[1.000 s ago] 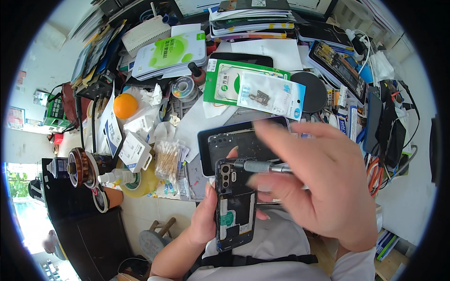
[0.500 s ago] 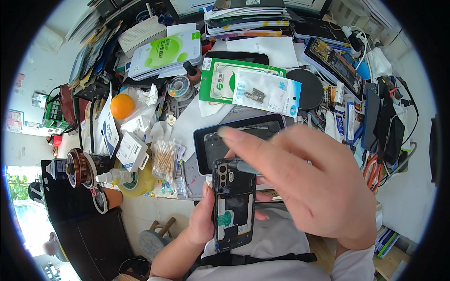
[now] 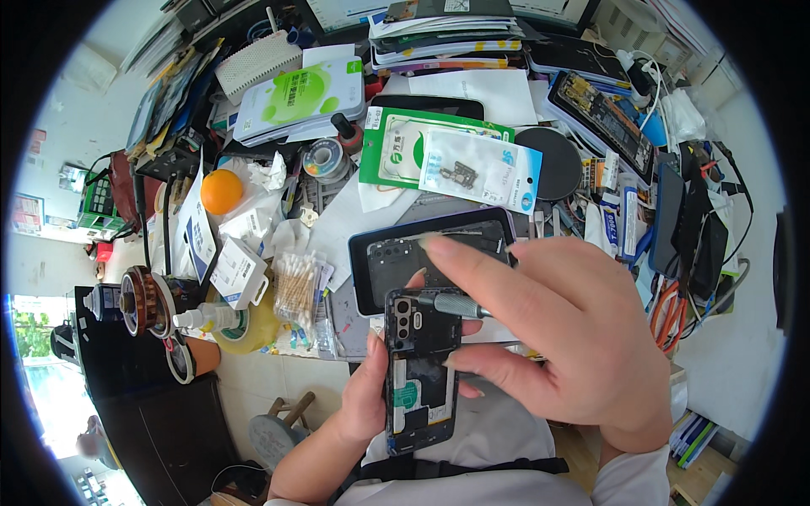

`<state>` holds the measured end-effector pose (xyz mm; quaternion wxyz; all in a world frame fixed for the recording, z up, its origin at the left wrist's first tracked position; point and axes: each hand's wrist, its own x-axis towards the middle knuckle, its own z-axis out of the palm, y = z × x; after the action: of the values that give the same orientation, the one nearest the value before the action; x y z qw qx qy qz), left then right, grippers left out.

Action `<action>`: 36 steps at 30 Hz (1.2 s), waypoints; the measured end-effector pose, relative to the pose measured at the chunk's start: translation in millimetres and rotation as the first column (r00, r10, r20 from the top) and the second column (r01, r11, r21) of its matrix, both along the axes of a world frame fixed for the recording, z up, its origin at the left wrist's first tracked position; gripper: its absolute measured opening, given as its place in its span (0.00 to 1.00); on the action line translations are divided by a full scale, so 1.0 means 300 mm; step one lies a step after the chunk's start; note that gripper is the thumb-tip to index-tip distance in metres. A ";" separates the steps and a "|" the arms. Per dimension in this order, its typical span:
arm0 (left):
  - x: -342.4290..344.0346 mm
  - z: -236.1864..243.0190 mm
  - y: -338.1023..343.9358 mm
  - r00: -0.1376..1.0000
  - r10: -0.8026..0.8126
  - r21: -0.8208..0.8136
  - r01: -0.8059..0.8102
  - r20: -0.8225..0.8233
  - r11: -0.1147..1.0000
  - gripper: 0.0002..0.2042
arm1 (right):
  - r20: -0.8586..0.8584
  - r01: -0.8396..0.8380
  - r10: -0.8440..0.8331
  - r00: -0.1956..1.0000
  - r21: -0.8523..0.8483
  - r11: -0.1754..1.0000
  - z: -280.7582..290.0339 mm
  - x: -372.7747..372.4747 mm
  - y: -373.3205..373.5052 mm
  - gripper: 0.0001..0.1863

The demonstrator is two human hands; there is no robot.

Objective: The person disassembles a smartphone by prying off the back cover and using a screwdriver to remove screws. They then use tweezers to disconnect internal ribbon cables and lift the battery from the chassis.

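An opened dark phone, back off and internals showing, is upright in my left hand, whose thumb presses along its left edge while fingertips show at the right. My right hand has a metal knurled screwdriver in it, the tip at the phone's upper part beside the cameras; its index finger stretches out above the handle and its thumb reaches the phone's middle. Behind these lies a purple-edged tray with a removed black back cover in it. A bag of cotton swabs is to the left.
The cluttered desk holds an orange, solder spool, packaged small parts, round black pad, another opened device and paper stacks. Tape rolls stand left, cables right. A stool is below, left.
My right hand's index finger has swung left and down, then slightly back right, above the screwdriver. Its thumb has moved lower on the phone. My left hand and the phone are nearly still.
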<state>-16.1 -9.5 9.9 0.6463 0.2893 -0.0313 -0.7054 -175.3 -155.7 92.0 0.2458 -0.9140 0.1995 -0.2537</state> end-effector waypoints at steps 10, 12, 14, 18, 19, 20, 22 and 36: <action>0.021 0.014 -0.010 0.950 -0.187 -0.050 0.206 0.248 0.977 0.37 | 0.048 0.001 -0.001 0.999 0.012 1.000 -0.021 -0.001 0.004 0.27; 0.017 0.015 -0.008 0.948 -0.147 0.003 0.153 0.284 0.988 0.37 | 0.057 -0.001 0.000 0.998 0.009 1.000 -0.025 0.005 0.003 0.27; 0.011 0.018 -0.009 0.956 -0.122 0.008 0.125 0.265 0.992 0.37 | 0.075 0.018 -0.014 0.997 -0.048 0.999 -0.026 0.009 0.002 0.27; 0.000 0.028 -0.008 0.952 -0.099 0.062 0.084 0.288 0.995 0.38 | 0.063 0.026 -0.028 0.998 0.027 0.999 -0.020 0.010 0.007 0.24; 0.004 0.025 -0.009 0.949 -0.061 0.031 0.054 0.308 0.998 0.38 | 0.044 0.038 -0.039 0.998 0.034 0.999 -0.017 0.008 0.009 0.24; 0.001 0.024 -0.004 0.936 -0.122 0.091 0.097 0.330 0.991 0.38 | 0.033 0.039 -0.040 0.999 0.035 0.999 -0.018 0.009 0.008 0.23; 0.018 0.007 -0.008 0.954 -0.159 0.003 0.163 0.255 0.987 0.38 | 0.025 0.026 -0.027 0.999 0.031 0.999 -0.019 0.010 0.007 0.22; 0.082 -0.035 -0.044 0.943 -0.103 -0.123 0.148 0.315 0.981 0.42 | 0.008 0.178 -0.179 0.984 0.099 0.979 -0.035 -0.060 0.010 0.20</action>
<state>8.5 -22.6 -0.5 0.6064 0.3451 -0.2011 -0.6875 -193.2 -152.7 81.4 0.2683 -0.8771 0.2908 -0.2722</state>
